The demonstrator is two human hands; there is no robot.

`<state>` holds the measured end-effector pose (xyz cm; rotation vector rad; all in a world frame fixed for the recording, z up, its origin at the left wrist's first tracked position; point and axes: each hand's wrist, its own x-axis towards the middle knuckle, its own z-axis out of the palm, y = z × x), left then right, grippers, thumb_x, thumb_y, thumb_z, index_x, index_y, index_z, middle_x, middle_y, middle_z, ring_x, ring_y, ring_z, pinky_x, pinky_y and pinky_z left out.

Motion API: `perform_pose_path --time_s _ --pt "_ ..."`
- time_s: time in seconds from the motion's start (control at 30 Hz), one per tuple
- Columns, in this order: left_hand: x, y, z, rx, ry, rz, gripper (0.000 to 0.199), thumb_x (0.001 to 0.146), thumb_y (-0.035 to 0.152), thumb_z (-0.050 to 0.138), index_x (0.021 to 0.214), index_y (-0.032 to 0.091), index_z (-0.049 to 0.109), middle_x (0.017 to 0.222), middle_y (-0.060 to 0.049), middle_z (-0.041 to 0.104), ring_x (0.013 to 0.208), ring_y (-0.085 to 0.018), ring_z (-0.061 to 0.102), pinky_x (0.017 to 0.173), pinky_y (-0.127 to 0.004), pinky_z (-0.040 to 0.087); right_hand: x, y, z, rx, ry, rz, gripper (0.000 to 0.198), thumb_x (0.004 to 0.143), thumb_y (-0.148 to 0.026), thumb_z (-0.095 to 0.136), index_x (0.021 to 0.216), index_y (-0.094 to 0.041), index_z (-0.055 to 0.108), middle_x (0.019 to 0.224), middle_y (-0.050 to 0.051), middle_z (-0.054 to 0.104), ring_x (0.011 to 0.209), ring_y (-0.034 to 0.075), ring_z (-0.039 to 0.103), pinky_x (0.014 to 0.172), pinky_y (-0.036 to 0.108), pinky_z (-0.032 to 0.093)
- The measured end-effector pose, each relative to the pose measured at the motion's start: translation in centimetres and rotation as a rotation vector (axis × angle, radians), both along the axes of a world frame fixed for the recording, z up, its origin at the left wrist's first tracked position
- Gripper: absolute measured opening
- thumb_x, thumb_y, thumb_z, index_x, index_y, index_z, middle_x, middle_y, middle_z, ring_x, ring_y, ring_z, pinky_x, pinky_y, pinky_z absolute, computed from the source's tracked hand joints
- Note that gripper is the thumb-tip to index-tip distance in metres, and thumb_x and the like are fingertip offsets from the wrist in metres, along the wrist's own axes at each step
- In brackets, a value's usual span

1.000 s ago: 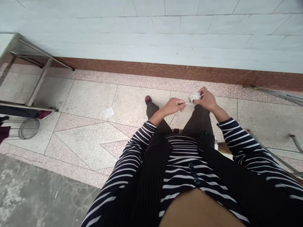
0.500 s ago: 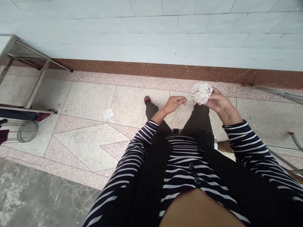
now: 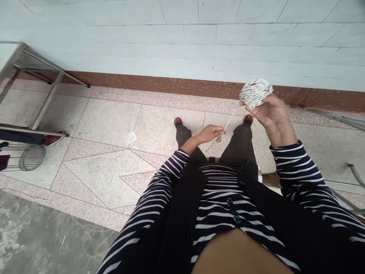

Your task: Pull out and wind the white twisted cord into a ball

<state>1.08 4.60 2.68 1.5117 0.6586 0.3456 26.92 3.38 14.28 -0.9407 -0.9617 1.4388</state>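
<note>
A ball of white cord (image 3: 256, 92) with dark flecks is held up in my right hand (image 3: 275, 114), whose fingers are wrapped round its lower right side. From the ball a straight length of cord (image 3: 229, 122) runs down and left to my left hand (image 3: 209, 134). The left fingers are closed on this strand, and its loose end hangs below them over the floor. Part of the right fingers is hidden behind the ball.
Ahead stands a pale tiled wall (image 3: 171, 45) with a brown base strip (image 3: 159, 82). At the left are a metal-legged table (image 3: 45, 99), a wire frame (image 3: 32, 157) and another person's shoe (image 3: 54, 139). White paper (image 3: 130, 137) lies on the floor. Metal legs (image 3: 355, 173) stand at the right.
My right hand has raised the ball up and to the right. My left hand has moved slightly down, so a longer stretch of cord shows between the hands.
</note>
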Motion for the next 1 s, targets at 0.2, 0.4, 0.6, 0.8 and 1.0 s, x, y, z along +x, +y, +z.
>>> perform_pose_path --time_s 0.2,0.4,0.6,0.8,1.0 --pt "-1.7 -1.2 -1.4 0.083 0.137 0.028 0.027 0.101 0.031 0.063 0.082 0.015 0.074 0.076 -0.002 0.077 0.083 -0.016 0.073 0.089 -0.027 0.05 1.1 -0.1 -0.3 0.015 -0.136 -0.071 0.055 0.069 -0.04 0.089 0.12 -0.033 0.069 0.116 0.007 0.079 0.118 0.039 0.076 0.084 0.053 0.071" --pt "0.3 0.1 -0.3 -0.1 -0.031 0.143 0.048 0.088 0.038 0.084 0.129 0.015 0.072 0.094 -0.006 0.082 0.096 -0.02 0.076 0.096 -0.033 0.05 -1.7 -0.8 -0.5 -0.041 -0.132 -0.066 0.054 0.061 -0.033 0.092 0.111 -0.03 0.071 0.12 0.005 0.077 0.119 0.035 0.074 0.083 0.048 0.071" --pt "3.2 0.1 2.1 0.082 -0.212 0.286 0.042 0.099 0.057 0.07 0.09 0.016 0.074 0.086 -0.005 0.079 0.09 -0.017 0.073 0.097 -0.032 0.051 -2.5 -0.6 0.2 -0.017 -0.185 -0.084 0.057 0.064 -0.036 0.094 0.117 -0.031 0.073 0.117 0.004 0.077 0.115 0.032 0.075 0.082 0.045 0.07" --pt "2.4 -0.5 2.0 0.166 -0.093 0.22 0.044 0.108 0.048 0.055 0.081 0.018 0.073 0.08 -0.005 0.077 0.09 -0.017 0.074 0.095 -0.029 0.053 -1.6 -0.2 0.6 0.011 -0.104 -0.129 0.043 0.063 -0.034 0.093 0.096 -0.028 0.067 0.109 0.005 0.076 0.115 0.032 0.074 0.089 0.049 0.07" --pt "-0.3 -2.4 0.3 0.189 0.118 0.004 0.041 0.107 0.034 0.05 0.079 0.018 0.076 0.094 -0.005 0.081 0.094 -0.016 0.073 0.094 -0.028 0.05 -0.1 0.5 1.8 0.035 0.038 -0.319 0.045 0.053 -0.019 0.086 0.093 -0.024 0.068 0.104 0.006 0.074 0.108 0.03 0.073 0.093 0.051 0.069"
